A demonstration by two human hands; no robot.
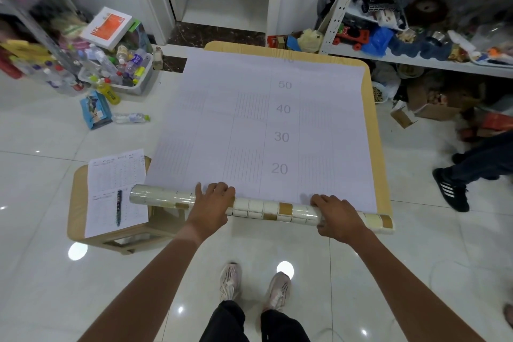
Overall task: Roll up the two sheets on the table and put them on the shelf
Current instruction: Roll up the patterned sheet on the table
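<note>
Two hands on roll (266, 209), L hand (212, 207) & R hand (337, 216) fingers curled gripping it, sheet (263, 125) flat on table (381, 153).

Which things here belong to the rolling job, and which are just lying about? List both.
Job:
sheet, partly rolled
roll at its near edge
left hand and right hand, on the roll
table
shelf

Lying about:
pen on printed forms
stool
bin of bottles
cardboard box
</note>
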